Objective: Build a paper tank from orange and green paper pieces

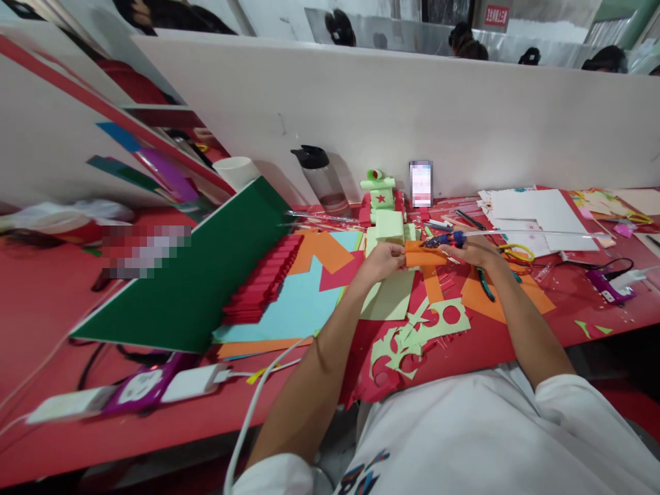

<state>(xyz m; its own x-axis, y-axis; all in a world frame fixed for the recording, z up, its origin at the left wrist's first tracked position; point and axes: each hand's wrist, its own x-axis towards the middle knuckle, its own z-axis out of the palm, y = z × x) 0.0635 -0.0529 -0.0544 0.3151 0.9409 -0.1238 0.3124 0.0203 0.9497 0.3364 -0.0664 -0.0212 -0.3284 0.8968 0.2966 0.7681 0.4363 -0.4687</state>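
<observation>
My left hand (386,261) pinches the left end of a folded orange paper piece (421,256) over the red table. My right hand (470,253) is closed around a small blue and black glue gun (449,239). A long clear stick runs out behind the gun to the right, and its dark nozzle end is at the orange piece. Behind the hands stands a pale green paper model (382,198) with a red star. Below lie a pale green sheet (388,300) and pale green cut-out scraps (454,316).
Left of my arms are a stack of folded red paper strips (262,282), a light blue sheet (296,299) and a leaning green board (196,282). A bottle (322,182) and phone (421,184) stand by the partition. Pliers (485,285) and yellow-handled scissors (518,253) lie right.
</observation>
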